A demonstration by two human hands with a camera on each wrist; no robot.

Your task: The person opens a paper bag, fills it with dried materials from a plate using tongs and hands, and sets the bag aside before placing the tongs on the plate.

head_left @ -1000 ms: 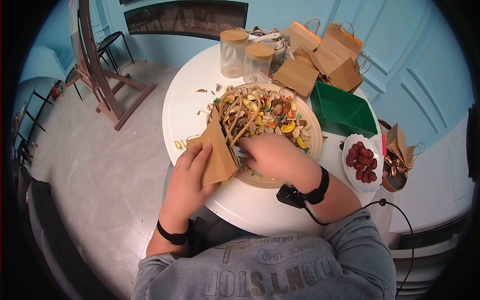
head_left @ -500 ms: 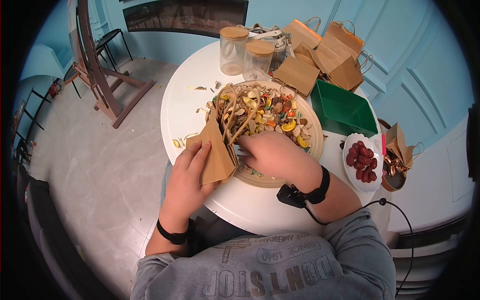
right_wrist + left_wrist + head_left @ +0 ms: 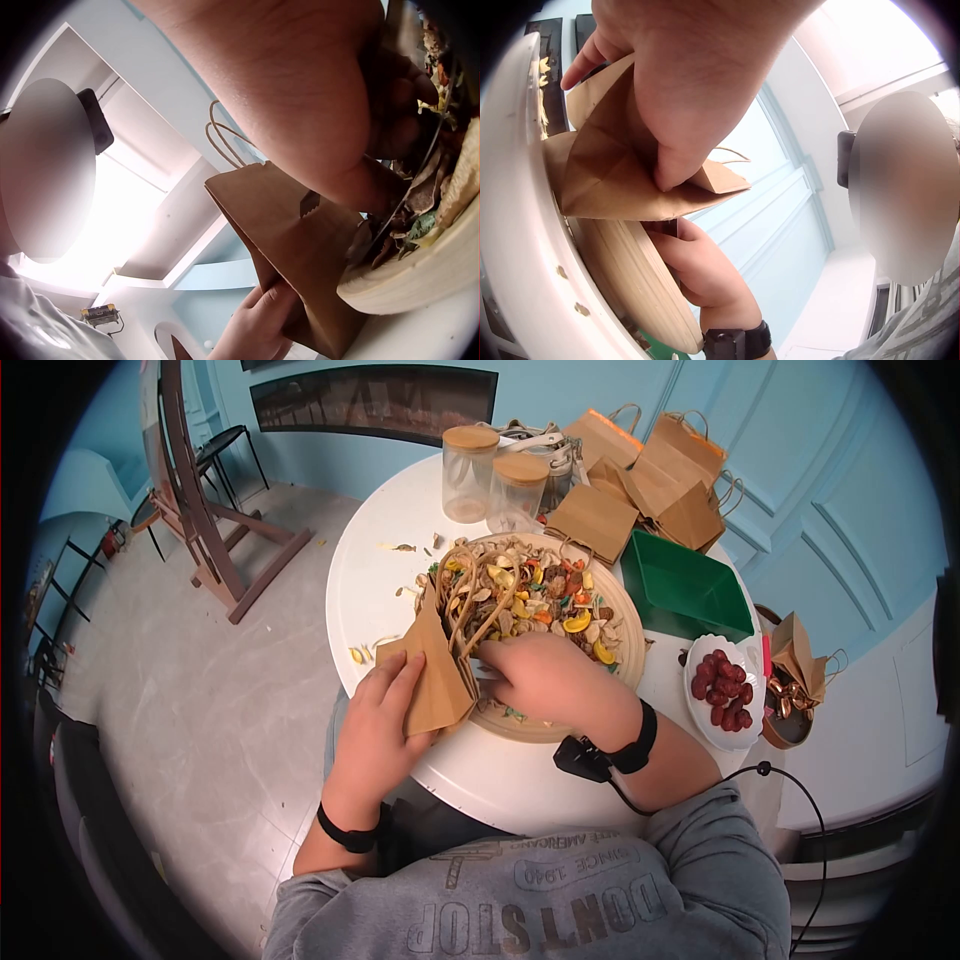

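In the head view my left hand [image 3: 375, 725] grips a brown paper bag [image 3: 440, 685] by its side, thumb near the base. The bag leans at the left edge of a round wooden tray [image 3: 627, 595], its twisted handles over a heap of dried petals and slices [image 3: 545, 585]. My right hand [image 3: 550, 675] is low at the tray's near left, fingers curled beside the bag's mouth. A thin curved edge [image 3: 431, 154] shows by those fingers in the right wrist view; I cannot tell what they hold. The left thumb presses the bag [image 3: 622, 180] in the left wrist view.
On the white round table [image 3: 375, 580] stand wooden-lidded jars [image 3: 465, 485], several paper bags [image 3: 675, 465], a green box [image 3: 690, 585] and a white plate [image 3: 743, 734] of red dates [image 3: 725, 685]. Scattered dried bits [image 3: 400, 547] lie left of the tray. A cable [image 3: 820, 830] trails from the right wrist.
The head view shifts slightly. Both hands and the paper bag stay in nearly the same pose, the bag still held by the left hand.
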